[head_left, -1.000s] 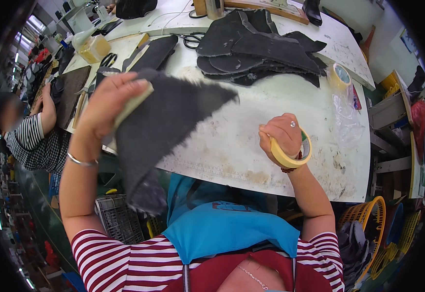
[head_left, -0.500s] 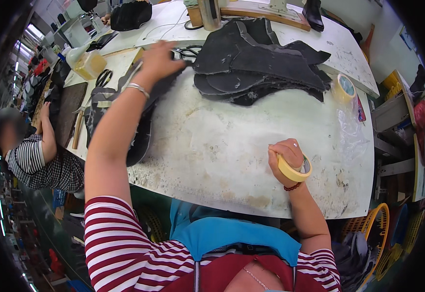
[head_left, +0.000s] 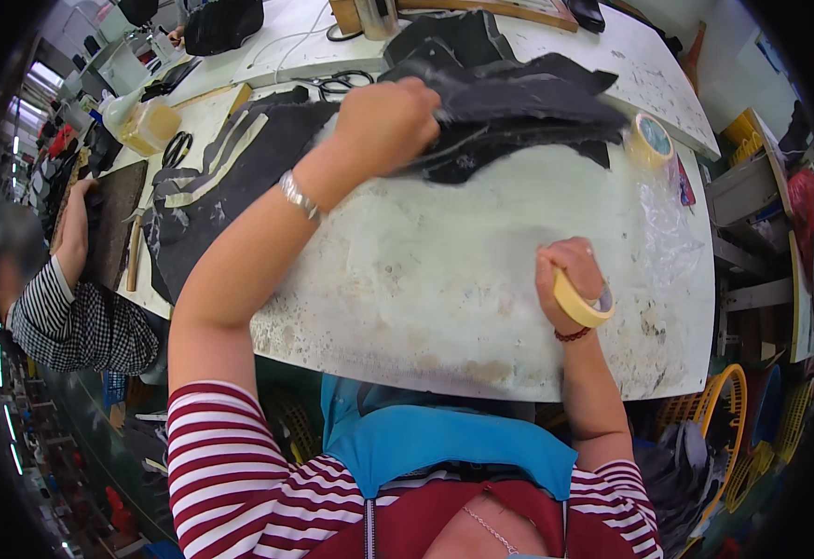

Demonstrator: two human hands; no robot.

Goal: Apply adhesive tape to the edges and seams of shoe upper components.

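Observation:
My left hand [head_left: 386, 129] is closed on the left edge of a dark grey fabric piece [head_left: 528, 93] at the top of a pile; the piece looks lifted and blurred, and my fingertips are partly hidden. My right hand [head_left: 570, 275] is in a fist above the right side of the table, with a roll of pale yellow masking tape [head_left: 582, 300] looped around it. Left of my left forearm lie dark fabric pieces [head_left: 216, 210] with pale tape strips [head_left: 225, 163] on them.
The white worktable [head_left: 407, 307] is stained. Black-handled scissors [head_left: 346, 81] lie behind my left hand. Another tape roll [head_left: 652, 140] and a clear plastic bag [head_left: 663, 219] are at the right. A yellow basket [head_left: 728, 438] stands below the table's right edge. A co-worker [head_left: 81, 317] sits at the left.
My left hand has moved right from the left-hand pieces to the pile and closed on a fabric piece there, which has lifted. My right hand stays closed with the tape roll.

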